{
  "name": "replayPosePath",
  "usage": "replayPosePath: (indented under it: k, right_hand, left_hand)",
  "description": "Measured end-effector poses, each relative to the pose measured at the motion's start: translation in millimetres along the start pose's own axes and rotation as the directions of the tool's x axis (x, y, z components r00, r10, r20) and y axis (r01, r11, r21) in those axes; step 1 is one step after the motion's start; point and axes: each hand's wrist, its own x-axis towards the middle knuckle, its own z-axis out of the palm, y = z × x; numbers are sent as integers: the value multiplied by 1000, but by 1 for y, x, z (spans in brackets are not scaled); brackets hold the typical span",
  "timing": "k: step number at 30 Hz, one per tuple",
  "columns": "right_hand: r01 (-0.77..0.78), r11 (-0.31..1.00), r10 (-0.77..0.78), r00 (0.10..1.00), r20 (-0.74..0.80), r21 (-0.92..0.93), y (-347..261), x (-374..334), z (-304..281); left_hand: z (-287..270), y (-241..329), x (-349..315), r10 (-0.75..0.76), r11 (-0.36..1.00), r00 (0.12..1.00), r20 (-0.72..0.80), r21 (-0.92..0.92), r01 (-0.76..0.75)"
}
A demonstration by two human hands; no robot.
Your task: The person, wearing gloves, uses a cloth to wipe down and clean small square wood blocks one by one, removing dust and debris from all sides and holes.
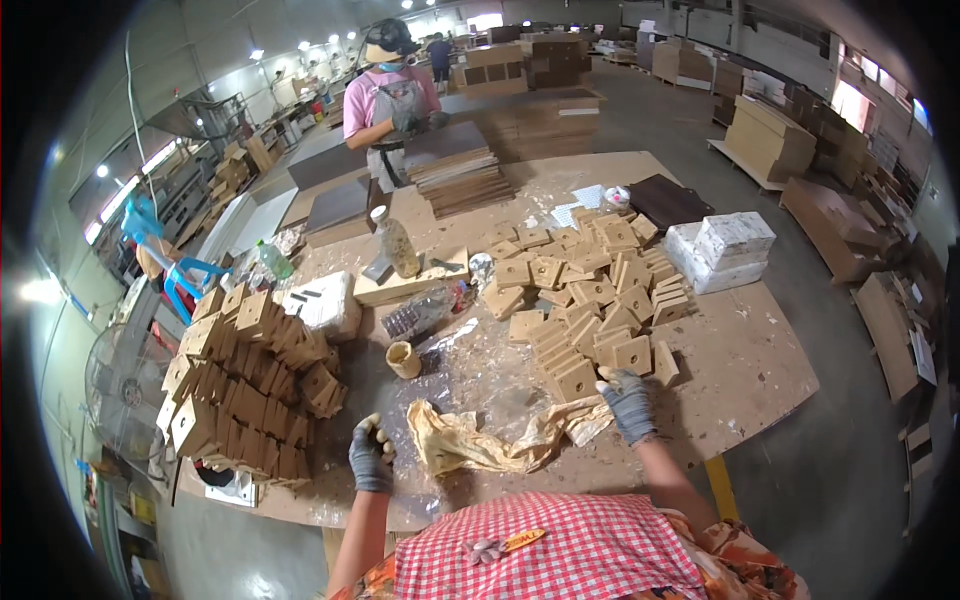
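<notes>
A grey, fabric-textured glove is worn on each hand. The left hand [371,456] is held half-curled above the near edge of the scuffed brown tabletop [745,350], its fingers loosely bent and nothing seen to be grasped. The right hand [628,405] is laid with its fingertips at the near edge of a loose heap of wooden blocks [592,290]; whether a block is gripped cannot be told. The blocks are flat-faced, tan and squarish, many pierced by a round dark hole, and are piled right of the table's middle. At the left, similar pieces are packed in a tall, slanting stack [250,405]. Between the hands a crumpled, yellowish cloth [470,447] is spread in soft folds. Beyond it are set a small, round, tan pot [403,361] and a clear plastic bottle [420,313], laid on its side.
</notes>
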Motion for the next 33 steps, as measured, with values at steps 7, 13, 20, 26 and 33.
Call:
replayPosePath:
  k: [7,13,20,26,33]
  right_hand:
    - [184,872,-61,960,272,-454,-38,4,34]
    - [664,398,-176,733,657,-633,-18,16,120]
    - [582,509,-83,766,637,-634,-41,15,104]
    - [-319,809,145,922,358,494,-65,-2,57]
    - [-551,592,427,834,350,589,-16,-36,25]
  left_hand:
    - [55,-10,-2,-37,970,999,37,240,27]
    - [85,-28,17,44,875,934,354,438,-207]
    - [179,-53,66,-80,545,737,671,648,-531]
    - [235,-132,129,-209,269,768,605,791,-550]
    - [192,-246,225,-455,804,808,375,564,191]
